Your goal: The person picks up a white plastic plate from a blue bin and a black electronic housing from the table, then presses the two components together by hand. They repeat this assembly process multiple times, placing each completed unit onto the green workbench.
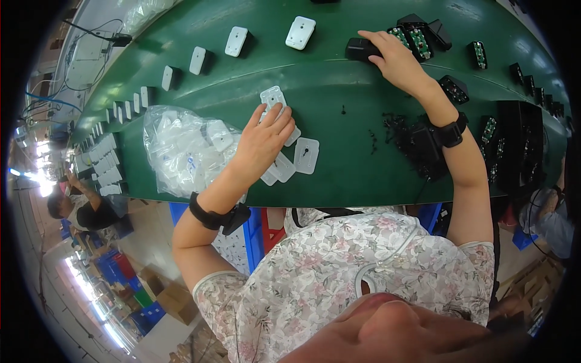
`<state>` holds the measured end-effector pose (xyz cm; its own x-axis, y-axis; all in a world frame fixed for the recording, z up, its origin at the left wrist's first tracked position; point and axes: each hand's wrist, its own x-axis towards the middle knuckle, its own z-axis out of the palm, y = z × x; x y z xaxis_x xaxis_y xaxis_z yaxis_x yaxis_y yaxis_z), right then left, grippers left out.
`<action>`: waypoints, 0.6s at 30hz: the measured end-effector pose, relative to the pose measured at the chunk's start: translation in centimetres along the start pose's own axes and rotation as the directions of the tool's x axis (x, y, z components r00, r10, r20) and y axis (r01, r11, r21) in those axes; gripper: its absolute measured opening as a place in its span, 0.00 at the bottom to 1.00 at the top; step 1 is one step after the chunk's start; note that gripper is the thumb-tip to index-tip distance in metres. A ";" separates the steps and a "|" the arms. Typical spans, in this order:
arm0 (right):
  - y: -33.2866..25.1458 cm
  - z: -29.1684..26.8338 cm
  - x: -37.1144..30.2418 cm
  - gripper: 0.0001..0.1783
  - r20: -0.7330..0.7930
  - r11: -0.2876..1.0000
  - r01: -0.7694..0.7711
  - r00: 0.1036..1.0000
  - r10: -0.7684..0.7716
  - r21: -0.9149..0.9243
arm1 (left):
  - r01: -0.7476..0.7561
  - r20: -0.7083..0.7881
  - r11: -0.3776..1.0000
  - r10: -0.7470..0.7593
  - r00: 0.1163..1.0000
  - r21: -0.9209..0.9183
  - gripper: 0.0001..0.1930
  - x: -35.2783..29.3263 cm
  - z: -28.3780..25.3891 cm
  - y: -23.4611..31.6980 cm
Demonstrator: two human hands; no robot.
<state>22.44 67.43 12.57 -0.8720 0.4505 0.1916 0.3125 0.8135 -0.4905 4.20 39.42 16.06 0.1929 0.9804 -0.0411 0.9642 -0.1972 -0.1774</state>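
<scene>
Fingers spread, my left hand (260,142) lies over a small group of white plastic covers, its fingertips against one translucent white cover (273,95). Another such cover (307,155) lies beside that hand, with a small dark part at its middle. Farther off to the right, my right hand (396,60) has its thumb and fingers around a black plastic housing (357,49) on the green table. Just beyond that hand, green circuit boards (419,41) sit in black housings.
A clear plastic bag (181,151) full of white covers lies at the left. White-topped units (301,32) stand in a curved row along the green table (339,85). Small dark screws (396,130) are heaped near my right forearm, beside a black bin (519,142). Another person (85,209) sits far left.
</scene>
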 end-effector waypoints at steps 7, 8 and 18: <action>0.0 -0.9 0.1 0.27 -0.046 0.996 -0.022 0.999 0.026 0.083 | 0.042 -0.060 0.957 -0.061 0.996 -0.289 0.22 2.0 -0.7 -0.7; -0.3 -1.0 0.0 0.27 -0.051 0.992 -0.046 0.997 0.052 0.120 | 0.040 -0.058 0.954 -0.060 0.996 -0.297 0.22 3.0 -0.8 -0.2; -3.5 -2.1 -2.4 0.22 -0.132 0.982 0.067 0.990 -0.044 0.177 | 0.044 -0.316 0.888 -0.209 0.926 -0.459 0.25 10.6 2.9 0.2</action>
<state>24.24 64.28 15.60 -0.8274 0.4591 0.3234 0.1816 0.7637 -0.6195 5.86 49.76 12.72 0.0342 0.9503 0.3095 0.9478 -0.1291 0.2917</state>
